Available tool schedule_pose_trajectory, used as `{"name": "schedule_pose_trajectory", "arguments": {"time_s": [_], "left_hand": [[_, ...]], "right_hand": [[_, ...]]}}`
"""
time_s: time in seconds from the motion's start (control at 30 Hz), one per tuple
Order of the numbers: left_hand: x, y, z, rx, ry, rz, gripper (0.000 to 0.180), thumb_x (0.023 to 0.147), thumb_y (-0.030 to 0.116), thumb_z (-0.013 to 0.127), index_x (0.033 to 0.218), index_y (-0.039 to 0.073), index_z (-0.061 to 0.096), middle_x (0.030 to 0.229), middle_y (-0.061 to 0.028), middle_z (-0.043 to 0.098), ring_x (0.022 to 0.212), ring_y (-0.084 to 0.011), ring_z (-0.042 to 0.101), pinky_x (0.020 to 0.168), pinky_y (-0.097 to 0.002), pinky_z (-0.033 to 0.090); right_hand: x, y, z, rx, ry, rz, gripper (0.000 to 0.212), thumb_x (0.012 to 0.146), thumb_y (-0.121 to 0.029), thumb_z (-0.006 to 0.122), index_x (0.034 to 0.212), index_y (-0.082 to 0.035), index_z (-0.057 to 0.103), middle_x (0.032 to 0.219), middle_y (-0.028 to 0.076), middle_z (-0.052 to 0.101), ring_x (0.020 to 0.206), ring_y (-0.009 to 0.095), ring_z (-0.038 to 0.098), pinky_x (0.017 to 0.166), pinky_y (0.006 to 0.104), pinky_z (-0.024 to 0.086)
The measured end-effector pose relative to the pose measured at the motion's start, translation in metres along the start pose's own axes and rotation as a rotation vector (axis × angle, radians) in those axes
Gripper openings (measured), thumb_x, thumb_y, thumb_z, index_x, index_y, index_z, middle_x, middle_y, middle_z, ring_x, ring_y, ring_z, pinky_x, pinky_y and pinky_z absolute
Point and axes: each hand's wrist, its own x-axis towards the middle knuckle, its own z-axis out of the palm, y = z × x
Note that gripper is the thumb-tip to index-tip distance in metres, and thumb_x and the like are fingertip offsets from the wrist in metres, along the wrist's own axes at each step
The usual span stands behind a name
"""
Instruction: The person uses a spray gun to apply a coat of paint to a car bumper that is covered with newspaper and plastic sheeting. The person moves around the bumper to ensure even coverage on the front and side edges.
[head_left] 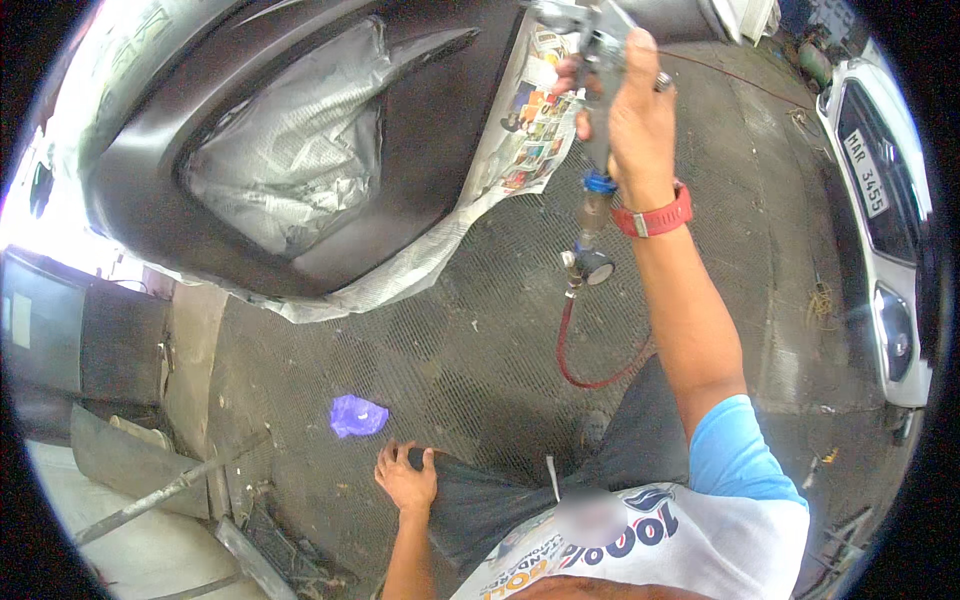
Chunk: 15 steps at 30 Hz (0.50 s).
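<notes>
"What's the nearest worry?"

"Not the left hand (407,487), lower centre-left; it sits at the trousers (465,505), fingers loosely spread. The hose (598,386) is likelier: its loop hangs mid-frame, and a snag on the knee could jerk the gun (603,55)."

"Where's that?"

"Upper frame, right of centre, gripped by the right hand (640,130). Its fingers curl around the handle — whether they squeeze the trigger, I can't tell."

"And beyond?"

"The paper (530,125) skirting the panel (425,115), upper left — a blast of air might flap it onto the dark surface and smudge it."
</notes>
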Motion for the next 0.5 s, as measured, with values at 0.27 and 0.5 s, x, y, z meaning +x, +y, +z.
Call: {"name": "schedule_pose_trajectory", "arguments": {"time_s": [0.27, 0.5], "left_hand": [[0.040, -0.009, 0.066, 0.002, 0.102, 0.022, 0.044, 0.088, 0.045, 0.078, 0.120, 0.015, 0.074, 0.151, -0.0183, 0.054, 0.148, -0.0419, 0.039, 0.123, -0.0633, 0.023], [0.030, -0.023, 0.062, 0.039, 0.104, -0.009, 0.048, 0.090, 0.050, 0.075, 0.125, 0.016, 0.073, 0.154, -0.0155, 0.053, 0.150, -0.0393, 0.038, 0.121, -0.0662, 0.025]], "right_hand": [[-0.080, -0.028, 0.069, 0.065, -0.313, -0.035, 0.062, 0.110, -0.058, 0.040, 0.116, -0.004, 0.069, 0.092, 0.012, 0.077, 0.077, 0.018, 0.075, 0.044, 0.0246, 0.048], [-0.087, -0.009, 0.080, 0.013, -0.201, -0.078, 0.060, 0.111, -0.054, 0.043, 0.118, 0.000, 0.068, 0.095, 0.014, 0.077, 0.081, 0.018, 0.076, 0.043, 0.0249, 0.049]]}}
